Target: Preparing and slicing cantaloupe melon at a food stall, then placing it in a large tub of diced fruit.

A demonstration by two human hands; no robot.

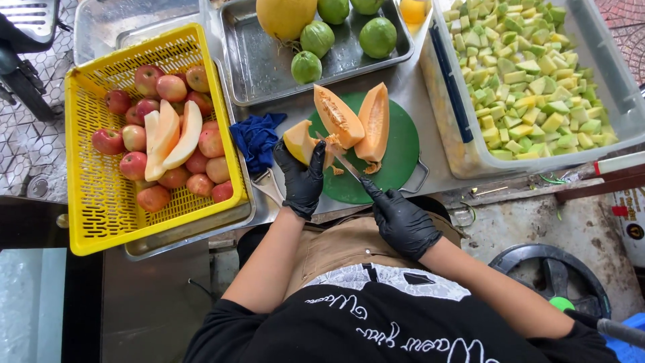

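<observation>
Two hands in black gloves are working over a round green cutting board (396, 151) on the shiny metal tabletop (430, 171). The left hand (302, 180) is holding a wedge of orange melon (299, 141) at the board's left edge, with its fingers wrapped tight around it. The right hand (403, 218) is gripping a knife (346, 163), fingers closed on the handle, and the blade is touching the held wedge. Two more orange melon slices (356, 121) are lying on the board, just beside the held wedge. A crumpled blue cloth (255, 138) is sitting left of the board. A yellow plastic basket (94, 202) is holding red apples (134, 138) and pale melon slices (171, 138). A metal tray (259, 67) is holding green round fruits (316, 37). A big clear tub (625, 101) is holding green fruit chunks (531, 74).
</observation>
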